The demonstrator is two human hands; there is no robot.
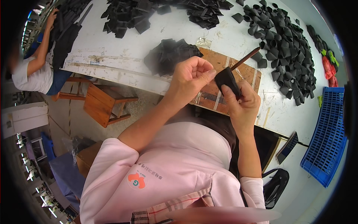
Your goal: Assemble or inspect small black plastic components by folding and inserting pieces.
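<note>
My right hand (244,104) grips a small black fabric-like piece (226,81), with the thumb laid flat on its near face. A slim, dark brown pointed stick (246,59) slants up and right from the upper end of this piece. Whether its lower end sits inside or behind the piece is hidden. My left hand (192,78) is closed in a pinch, thumb tip right at the piece's left edge. What lies between those fingertips is too small to tell. Both hands are above a scuffed brown board (214,58) at the table's near edge.
A pile of flat black pieces (171,56) lies beyond my left hand. Many curved black pieces (287,52) cover the right of the white table (123,56). A blue plastic crate (326,138) stands far right. A wooden stool (102,104) and another person (35,71) are at left.
</note>
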